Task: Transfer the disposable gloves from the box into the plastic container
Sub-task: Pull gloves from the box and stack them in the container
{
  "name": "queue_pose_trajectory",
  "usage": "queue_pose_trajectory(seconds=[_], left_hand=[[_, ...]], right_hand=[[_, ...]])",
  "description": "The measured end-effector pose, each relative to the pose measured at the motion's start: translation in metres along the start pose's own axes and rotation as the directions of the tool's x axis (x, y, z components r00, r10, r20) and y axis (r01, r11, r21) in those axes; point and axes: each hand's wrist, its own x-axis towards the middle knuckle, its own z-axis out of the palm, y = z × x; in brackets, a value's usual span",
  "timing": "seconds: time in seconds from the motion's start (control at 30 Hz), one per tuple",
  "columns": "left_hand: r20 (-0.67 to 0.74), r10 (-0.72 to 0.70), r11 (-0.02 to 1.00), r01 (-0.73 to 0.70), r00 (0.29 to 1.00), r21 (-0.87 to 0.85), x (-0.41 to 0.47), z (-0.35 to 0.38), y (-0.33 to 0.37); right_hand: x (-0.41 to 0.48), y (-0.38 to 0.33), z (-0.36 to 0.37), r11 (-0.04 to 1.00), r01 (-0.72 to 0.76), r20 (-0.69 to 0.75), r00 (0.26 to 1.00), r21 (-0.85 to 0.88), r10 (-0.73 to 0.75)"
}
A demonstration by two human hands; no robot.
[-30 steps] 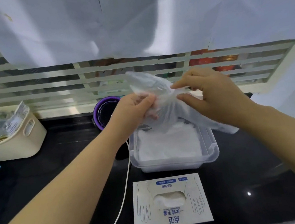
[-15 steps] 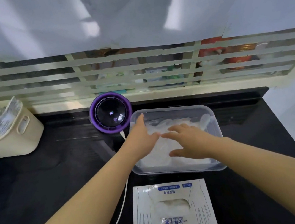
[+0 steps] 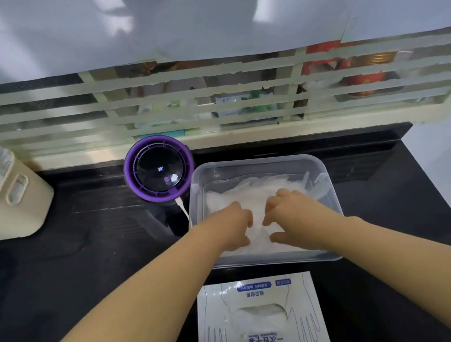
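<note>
A clear plastic container stands on the black counter, holding a pile of thin translucent disposable gloves. Both my hands are inside it, close together on the near half of the pile. My left hand and my right hand have bent fingers, with the fingertips touching the gloves. I cannot see any glove lifted. The white glove box lies flat just in front of the container, and more gloves show in its oval opening.
A round purple device sits left of the container's far corner, its white cable running along the container's left side. A cream basket stands at far left. A barred window ledge bounds the counter at the back.
A second ago both hands held a glove up above the container. They then lowered it and pressed flat on the pile. Now the hands have slid toward me and the fingers have bent.
</note>
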Motion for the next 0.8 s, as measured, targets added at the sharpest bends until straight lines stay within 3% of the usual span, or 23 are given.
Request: queue_pose_trajectory(seconds=[0.13,0.23,0.4,0.57,0.67,0.8], left_hand=[[0.055,-0.008,0.997,0.004,0.998,0.073,0.006,0.01,0.002],[0.037,-0.034,0.992,0.03,0.999,0.123,0.006,0.014,0.0],[0.049,-0.148,0.947,0.127,0.988,0.294,0.007,0.02,0.001],[0.015,-0.216,0.867,0.185,0.976,0.462,0.012,0.017,0.008],[0.004,-0.216,0.854,0.187,0.976,0.485,0.009,0.013,0.011],[-0.016,-0.15,0.86,0.139,0.988,0.491,-0.005,0.0,0.011]], right_hand=[[0.002,0.002,0.007,0.991,-0.11,0.27,0.959,0.072,0.087],[0.009,0.007,0.011,0.982,-0.172,0.36,0.924,0.081,0.132],[0.021,0.006,0.012,0.927,-0.327,0.314,0.913,0.184,0.26],[0.023,0.007,0.008,0.895,-0.374,0.352,0.894,0.242,0.278],[0.012,0.007,-0.006,0.935,-0.303,0.355,0.908,0.184,0.225],[-0.014,-0.002,-0.041,0.978,-0.207,0.175,0.964,0.031,0.199]])
